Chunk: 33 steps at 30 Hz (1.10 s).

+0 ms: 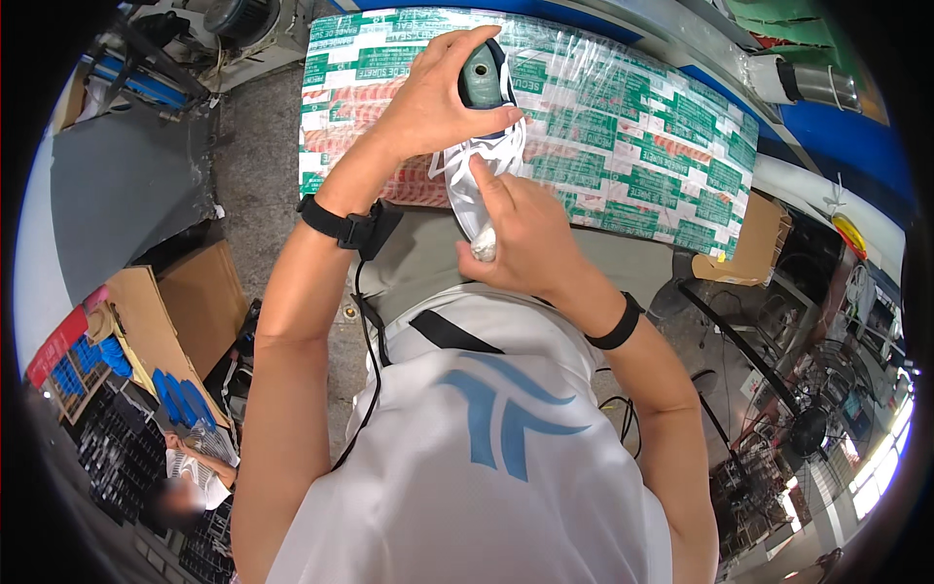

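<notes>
A shoe with white laces (491,154) and a dark collar is held above the table, its toe end toward my body. Inside its opening sits a green shoe last (481,86) with a round hole in its top. My left hand (428,109) curves around the heel end, thumb on one side and fingers on the other. At the toe end, my right hand (533,232) pinches a small white wad (484,243) against the shoe. Its index finger reaches up to the laces. The far side of the shoe is hidden.
Green, white and red printed tape under clear film covers the table (623,146). A cardboard box (749,243) stands by its right corner, with more cardboard (199,297) at left. A black cable (362,292) hangs from my left wrist strap. Another person (199,467) is at lower left.
</notes>
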Motion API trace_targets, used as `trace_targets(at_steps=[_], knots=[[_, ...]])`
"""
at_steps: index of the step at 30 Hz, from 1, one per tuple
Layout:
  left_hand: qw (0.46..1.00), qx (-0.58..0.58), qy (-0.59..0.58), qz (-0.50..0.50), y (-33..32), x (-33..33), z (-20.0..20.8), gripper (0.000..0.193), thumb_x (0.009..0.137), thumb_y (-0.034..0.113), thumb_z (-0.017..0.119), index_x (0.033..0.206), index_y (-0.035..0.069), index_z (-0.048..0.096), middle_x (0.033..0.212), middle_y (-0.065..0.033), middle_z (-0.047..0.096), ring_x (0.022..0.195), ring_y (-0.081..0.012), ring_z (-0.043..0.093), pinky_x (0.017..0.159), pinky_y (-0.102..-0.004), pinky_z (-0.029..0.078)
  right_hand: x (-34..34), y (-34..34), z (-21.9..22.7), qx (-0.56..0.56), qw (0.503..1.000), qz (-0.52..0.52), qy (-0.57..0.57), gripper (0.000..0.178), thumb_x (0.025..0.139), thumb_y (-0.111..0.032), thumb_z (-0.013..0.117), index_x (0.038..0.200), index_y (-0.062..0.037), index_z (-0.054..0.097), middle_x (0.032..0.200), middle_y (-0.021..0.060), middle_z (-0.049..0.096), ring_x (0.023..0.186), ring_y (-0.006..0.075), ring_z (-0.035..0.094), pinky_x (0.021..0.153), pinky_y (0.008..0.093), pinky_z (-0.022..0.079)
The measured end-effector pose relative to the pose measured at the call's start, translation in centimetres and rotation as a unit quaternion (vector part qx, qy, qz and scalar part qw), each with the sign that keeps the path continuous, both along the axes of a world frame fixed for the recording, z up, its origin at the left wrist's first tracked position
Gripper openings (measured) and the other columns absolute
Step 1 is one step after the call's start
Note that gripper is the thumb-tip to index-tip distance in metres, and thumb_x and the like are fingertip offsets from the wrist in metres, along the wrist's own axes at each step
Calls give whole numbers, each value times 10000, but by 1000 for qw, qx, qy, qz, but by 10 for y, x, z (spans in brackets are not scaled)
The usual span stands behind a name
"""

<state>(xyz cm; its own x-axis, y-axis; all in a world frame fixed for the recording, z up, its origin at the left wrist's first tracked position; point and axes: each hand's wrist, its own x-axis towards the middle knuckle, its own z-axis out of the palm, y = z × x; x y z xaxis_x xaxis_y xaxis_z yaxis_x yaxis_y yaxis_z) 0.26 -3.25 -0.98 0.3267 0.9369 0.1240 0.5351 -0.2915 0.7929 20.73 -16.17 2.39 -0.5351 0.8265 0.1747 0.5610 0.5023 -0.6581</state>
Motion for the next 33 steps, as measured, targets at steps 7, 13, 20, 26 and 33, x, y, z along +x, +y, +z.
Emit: trace_targets(at_steps=[7, 13, 20, 26, 33], knots=[[998, -10, -51, -37, 5, -10, 0, 1005, 841, 380, 942, 1715, 182, 489, 1642, -226, 535, 1559, -435, 494, 1290, -539, 426, 53, -21, 42, -172, 983, 27, 51, 983, 795, -275, 871, 1645, 32, 483, 1025, 155, 678, 923, 373, 676, 813, 493, 546], [999, -10, -11, -34, 2, -7, 2, 1001, 852, 386, 930, 1724, 189, 479, 1664, -214, 511, 1567, -433, 483, 1297, -544, 419, 38, -2, 22, -79, 995, 52, 11, 999, 783, -297, 881, 1643, 24, 488, 1040, 151, 647, 912, 359, 653, 813, 490, 539], [999, -16, -9, -36, 4, -1, 4, 1011, 852, 402, 926, 1730, 195, 468, 1691, -224, 487, 1581, -439, 472, 1292, -556, 428, 2, -7, -10, -15, 998, 56, 4, 992, 765, -299, 899, 1603, 75, 520, 1044, 168, 657, 914, 374, 665, 812, 491, 550], [999, -29, -26, -34, 3, -4, 5, 1008, 855, 414, 919, 1730, 197, 467, 1689, -218, 495, 1587, -446, 464, 1292, -566, 427, 0, -23, 21, -98, 994, 35, 44, 1022, 748, -281, 891, 1640, 38, 509, 1060, 167, 670, 944, 378, 673, 828, 483, 563], [1000, -9, -5, -28, 2, -7, 1, 1009, 856, 440, 912, 1729, 196, 468, 1677, -221, 501, 1584, -445, 464, 1294, -564, 420, 28, -26, 15, -24, 999, 23, 6, 1062, 736, -282, 891, 1667, 34, 487, 1059, 150, 666, 920, 357, 656, 814, 480, 548]])
